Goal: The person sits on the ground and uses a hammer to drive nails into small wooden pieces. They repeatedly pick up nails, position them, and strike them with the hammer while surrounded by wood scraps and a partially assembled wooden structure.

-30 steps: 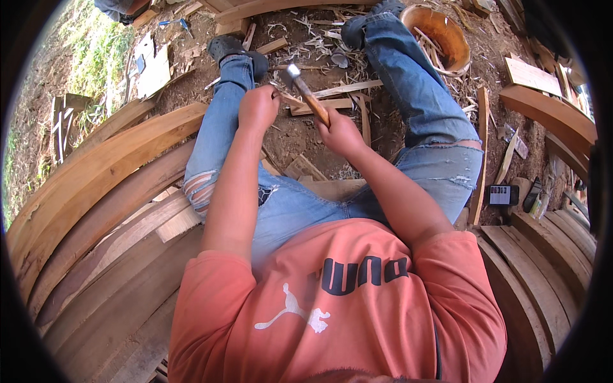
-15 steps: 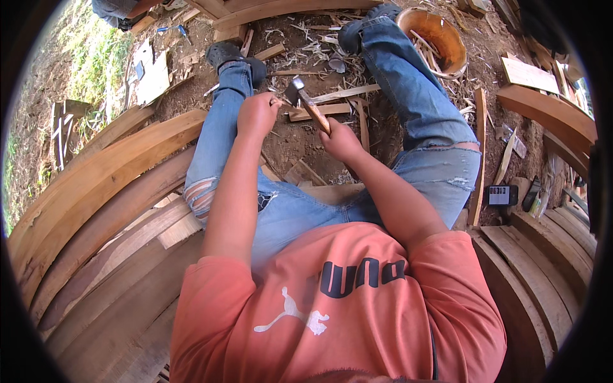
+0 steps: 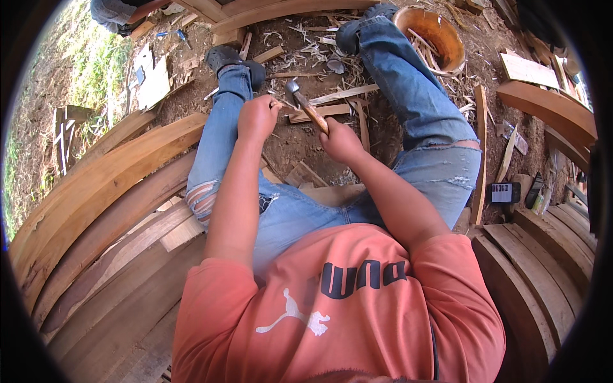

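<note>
My right hand (image 3: 342, 142) is wrapped round the wooden handle of a hammer (image 3: 311, 115). The hammer's metal head points away from me and to the left, beside the fingers of my other hand. My left hand (image 3: 257, 117) is closed in a pinch between my knees, its fingertips just left of the hammer head. Something thin and pale seems to stick out of the pinch, too small to name. Beneath the hammer, a short wooden board (image 3: 322, 113) lies on the dirt among wood splinters.
Curved planks (image 3: 121, 159) are stacked to my left, more planks (image 3: 530, 274) to my right. A round container (image 3: 456, 48) holding wood strips stands by my right foot. A phone (image 3: 504, 193) lies at the right. Part of another person (image 3: 115, 13) shows at the far left.
The hammer head has shifted slightly left and toward me, close to my left fingertips. Both hands keep their grip; the whole view has moved a little.
</note>
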Demonstrator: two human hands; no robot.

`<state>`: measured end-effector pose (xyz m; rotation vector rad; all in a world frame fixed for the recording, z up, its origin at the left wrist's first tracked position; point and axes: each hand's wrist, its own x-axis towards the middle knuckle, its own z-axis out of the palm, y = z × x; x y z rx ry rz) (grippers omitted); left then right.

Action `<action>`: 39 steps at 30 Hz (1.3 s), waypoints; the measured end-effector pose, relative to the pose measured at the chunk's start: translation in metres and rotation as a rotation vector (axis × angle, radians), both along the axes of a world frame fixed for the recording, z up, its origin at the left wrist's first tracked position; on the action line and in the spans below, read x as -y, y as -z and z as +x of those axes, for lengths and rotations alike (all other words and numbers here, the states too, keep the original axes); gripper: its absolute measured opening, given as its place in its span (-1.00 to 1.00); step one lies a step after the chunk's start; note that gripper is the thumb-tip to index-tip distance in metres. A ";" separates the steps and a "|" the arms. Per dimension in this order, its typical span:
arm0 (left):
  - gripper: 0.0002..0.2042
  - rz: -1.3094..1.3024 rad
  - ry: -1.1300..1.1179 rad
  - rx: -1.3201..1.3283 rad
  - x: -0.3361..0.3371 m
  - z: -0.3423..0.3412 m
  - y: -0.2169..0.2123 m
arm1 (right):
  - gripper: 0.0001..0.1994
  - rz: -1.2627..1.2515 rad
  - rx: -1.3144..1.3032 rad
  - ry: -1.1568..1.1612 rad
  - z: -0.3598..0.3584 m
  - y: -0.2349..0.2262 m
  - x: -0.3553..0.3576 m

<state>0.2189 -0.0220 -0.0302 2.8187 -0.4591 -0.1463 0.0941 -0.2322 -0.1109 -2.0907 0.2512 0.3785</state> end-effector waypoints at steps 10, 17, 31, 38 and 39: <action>-0.83 -0.009 -0.007 -0.018 0.004 0.001 -0.005 | -0.72 -0.116 -0.147 -0.054 -0.011 0.032 0.006; -0.81 0.034 -0.026 0.001 0.002 -0.001 0.002 | -0.65 0.082 0.054 0.114 0.010 -0.019 0.002; -0.82 -0.005 -0.071 0.013 0.003 -0.001 0.001 | -0.71 0.034 0.049 0.028 -0.002 -0.014 -0.009; -0.83 -0.008 -0.080 -0.010 0.001 -0.004 -0.003 | -0.72 -0.034 -0.007 -0.005 -0.002 -0.001 -0.008; -0.83 -0.001 -0.082 -0.004 0.001 -0.003 -0.002 | -0.72 -0.019 0.025 0.002 -0.001 -0.009 -0.008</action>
